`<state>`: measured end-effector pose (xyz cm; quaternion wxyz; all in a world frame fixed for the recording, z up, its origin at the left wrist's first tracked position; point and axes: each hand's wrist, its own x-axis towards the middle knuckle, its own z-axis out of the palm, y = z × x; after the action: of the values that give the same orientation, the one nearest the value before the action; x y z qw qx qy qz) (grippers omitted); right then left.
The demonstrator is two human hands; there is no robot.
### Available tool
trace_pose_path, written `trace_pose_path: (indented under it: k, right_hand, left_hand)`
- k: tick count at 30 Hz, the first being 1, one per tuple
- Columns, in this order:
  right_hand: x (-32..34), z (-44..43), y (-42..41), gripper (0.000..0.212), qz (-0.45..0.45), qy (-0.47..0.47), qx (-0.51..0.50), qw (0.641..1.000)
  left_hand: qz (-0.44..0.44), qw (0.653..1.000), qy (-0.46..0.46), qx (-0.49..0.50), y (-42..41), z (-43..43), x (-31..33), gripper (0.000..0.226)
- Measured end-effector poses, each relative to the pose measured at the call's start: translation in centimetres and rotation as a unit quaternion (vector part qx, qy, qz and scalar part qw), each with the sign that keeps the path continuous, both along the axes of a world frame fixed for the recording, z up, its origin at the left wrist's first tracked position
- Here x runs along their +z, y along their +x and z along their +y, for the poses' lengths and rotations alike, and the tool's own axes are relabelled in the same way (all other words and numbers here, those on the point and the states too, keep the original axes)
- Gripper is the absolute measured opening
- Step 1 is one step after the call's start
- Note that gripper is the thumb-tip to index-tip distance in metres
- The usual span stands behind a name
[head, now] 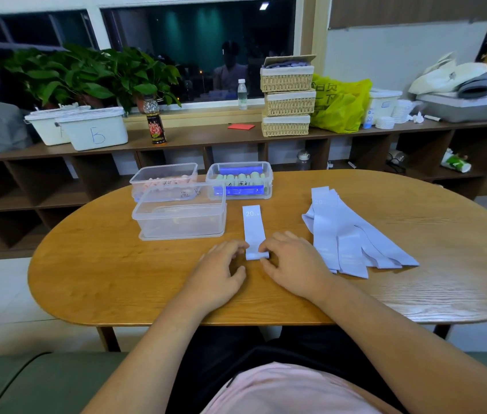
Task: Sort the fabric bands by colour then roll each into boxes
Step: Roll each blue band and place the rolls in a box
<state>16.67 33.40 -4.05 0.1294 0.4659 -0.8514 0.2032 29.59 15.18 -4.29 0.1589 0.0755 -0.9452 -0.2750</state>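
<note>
Fingers (266, 251) of the left hand (221, 265) and right hand (291, 259) are pinching, and partly hiding, the rolled end of the band (253, 228); its length is pointing away from them.

Band (254, 231), seemingly pinched, between hands (221, 264) (293, 259)

"20" + tiny unreadable letters on lilac band (253, 228); handwritten "5" on white bin (94, 130).

Dark window (200, 46) above wooden shelving (355, 135)
</note>
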Motion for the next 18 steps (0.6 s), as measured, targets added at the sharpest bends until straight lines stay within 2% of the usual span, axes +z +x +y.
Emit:
trace_pose_path:
  k: [6,10,14,18]
  right_hand:
    - [0.0,0.3,0.1,0.015,-0.006,-0.001,0.02,1.0]
    - [-0.5,1.4,0.8,0.012,-0.007,-0.012,0.033,0.999]
    - [-0.4,1.5,1.1,0.019,-0.007,-0.018,0.018,1.0]
    - [-0.6,1.6,0.9,0.035,-0.009,-0.008,0.007,1.0]
  left_hand:
    - [0.015,1.0,-0.022,-0.006,0.3,0.2,0.2,0.037]
    - [0.041,0.997,-0.033,-0.048,1.0,0.4,0.1,0.026]
    - [0.034,0.996,-0.059,-0.06,0.8,0.4,0.0,0.024]
    - [0.026,0.996,-0.071,-0.043,0.4,0.4,-0.1,0.031]
